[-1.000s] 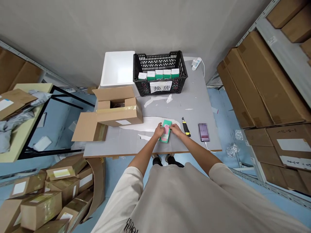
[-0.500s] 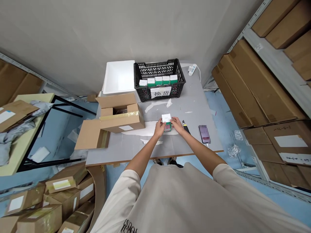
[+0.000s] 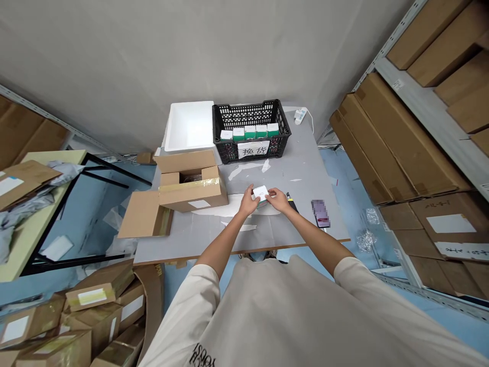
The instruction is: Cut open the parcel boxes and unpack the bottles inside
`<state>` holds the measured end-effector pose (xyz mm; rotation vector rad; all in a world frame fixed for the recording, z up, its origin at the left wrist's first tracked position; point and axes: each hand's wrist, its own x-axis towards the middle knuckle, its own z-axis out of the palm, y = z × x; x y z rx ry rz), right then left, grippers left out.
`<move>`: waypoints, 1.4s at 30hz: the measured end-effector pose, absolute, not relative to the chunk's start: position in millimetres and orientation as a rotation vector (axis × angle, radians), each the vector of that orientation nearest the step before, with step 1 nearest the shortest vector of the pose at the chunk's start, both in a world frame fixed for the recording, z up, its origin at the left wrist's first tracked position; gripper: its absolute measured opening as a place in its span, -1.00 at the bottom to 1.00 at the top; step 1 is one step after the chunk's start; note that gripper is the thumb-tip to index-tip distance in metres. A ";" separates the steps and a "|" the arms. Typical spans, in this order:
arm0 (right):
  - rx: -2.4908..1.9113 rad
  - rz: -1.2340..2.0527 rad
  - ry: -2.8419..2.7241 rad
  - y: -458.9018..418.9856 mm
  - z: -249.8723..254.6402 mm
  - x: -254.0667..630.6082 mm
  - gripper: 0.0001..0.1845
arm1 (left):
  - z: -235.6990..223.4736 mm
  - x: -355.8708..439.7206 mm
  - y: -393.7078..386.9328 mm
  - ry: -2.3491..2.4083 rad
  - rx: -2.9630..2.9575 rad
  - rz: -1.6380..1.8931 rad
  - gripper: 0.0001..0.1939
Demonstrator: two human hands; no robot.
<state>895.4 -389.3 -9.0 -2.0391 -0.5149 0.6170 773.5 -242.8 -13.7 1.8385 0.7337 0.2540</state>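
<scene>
Both my hands are over the grey table top (image 3: 191, 239), holding a small box with a white face and green sides (image 3: 261, 193). My left hand (image 3: 249, 201) grips its left side, and my right hand (image 3: 277, 200) grips its right side. Just beyond my right hand lies a utility knife with a yellow and black handle (image 3: 291, 202), partly hidden. Further right is a phone (image 3: 320, 213), its screen blurred, with a white cable.
A black plastic crate (image 3: 251, 115) at the table's back holds several green and white boxes (image 3: 250, 133). A white foam box (image 3: 190, 127) stands beside it. An open cardboard box (image 3: 190, 189) sits left of my hands. Stacked cartons fill the shelves (image 3: 397, 142) to the right.
The box has turned from lying flat with its green and pink face up to showing its white face, and my hands have drawn closer around it. The view has tilted slightly.
</scene>
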 end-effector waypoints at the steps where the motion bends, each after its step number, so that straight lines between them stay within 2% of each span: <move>1: -2.043 0.602 -0.517 -387.3 -6.3 897.0 -0.73 | -13.0 771.8 -242.5 0.768 1.855 0.249 -0.28; 7: -1.915 0.643 -0.525 -371.3 6.9 901.1 -0.49 | -13.3 761.4 -250.4 0.845 1.767 0.210 -0.45; 10: -1.862 0.698 -0.723 -367.5 12.0 899.3 -0.48 | -11.2 760.3 -250.8 0.903 1.805 0.218 -0.57; 13: -1.963 0.713 -0.957 -370.6 15.2 898.5 -0.34 | -5.9 759.7 -248.3 0.917 1.939 0.222 -0.71; 15: -2.064 0.683 -1.093 -375.7 15.3 899.3 -0.19 | -2.3 759.3 -248.0 0.858 1.965 0.215 -0.75; 17: -2.156 0.653 -1.195 -381.7 14.2 900.5 -0.14 | 0.5 758.8 -250.0 0.807 1.944 0.197 -0.77; 21: -2.214 0.629 -1.322 -390.3 12.8 903.7 -0.21 | 3.5 755.7 -256.6 0.789 1.907 0.156 -0.74; 24: -2.102 0.664 -1.327 -391.3 16.1 909.3 -0.26 | 5.7 750.8 -257.6 0.763 1.884 0.147 -0.70; 30: -1.864 0.762 -1.022 -381.8 26.6 927.8 -0.57 | 8.0 746.4 -253.0 0.750 1.908 0.123 -0.59; 36: -2.116 0.469 -0.687 -364.5 17.7 934.8 -0.65 | 10.4 752.2 -257.7 0.689 2.056 0.104 -0.54; 39: -2.200 0.357 -0.800 -359.8 8.9 933.4 -0.75 | 16.0 753.2 -257.0 0.651 2.176 0.160 -0.51; 42: -2.202 0.340 -1.033 -360.0 3.6 929.6 -0.72 | 22.3 754.0 -253.1 0.530 2.329 0.185 -0.44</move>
